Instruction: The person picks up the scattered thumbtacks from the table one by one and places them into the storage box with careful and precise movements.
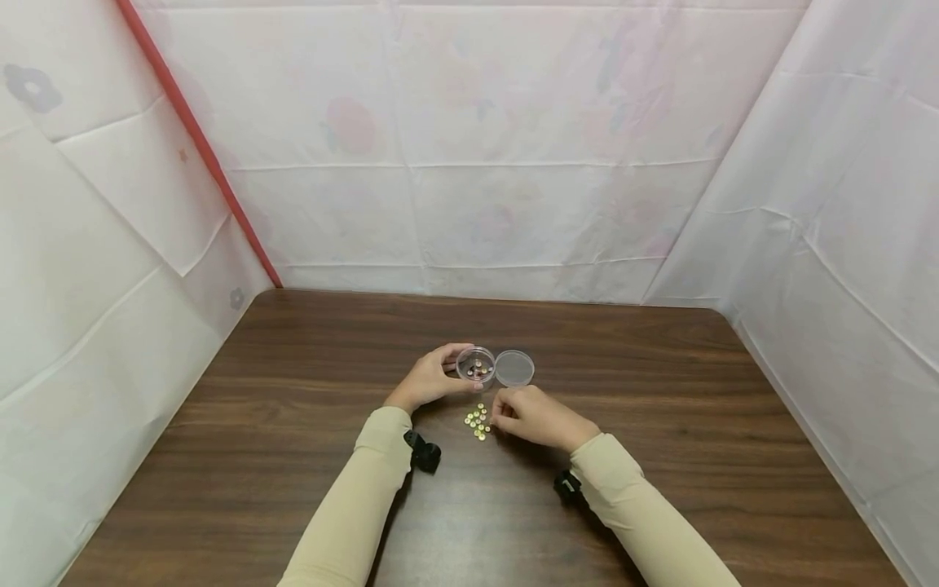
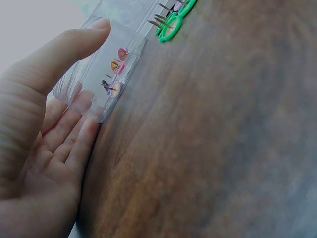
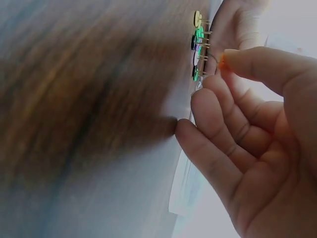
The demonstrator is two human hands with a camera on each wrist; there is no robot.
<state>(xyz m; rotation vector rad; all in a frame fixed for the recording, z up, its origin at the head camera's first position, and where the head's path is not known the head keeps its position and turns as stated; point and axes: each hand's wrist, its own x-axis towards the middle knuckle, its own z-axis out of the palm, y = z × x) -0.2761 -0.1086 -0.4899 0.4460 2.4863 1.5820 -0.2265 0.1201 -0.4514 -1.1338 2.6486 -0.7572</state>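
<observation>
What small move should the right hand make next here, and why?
Probably carry the orange tack over the clear container and release it: the right hand pinches that tack beside loose tacks on the table, while the left hand holds the container, which is open and already has a few tacks inside.

A dark brown wood-grain bench (image 1: 308, 424) with rounded far corners is enclosed by a creased white back sheet (image 1: 513, 220) bearing faint pinkish prints, a left sheet (image 1: 110, 236) and a right sheet (image 1: 836, 228). A red strip (image 1: 198, 139) slants down to the bench's far left corner. The left sheet shows a grey flower print (image 1: 33, 87) and a small orange star print (image 1: 182, 155).
</observation>
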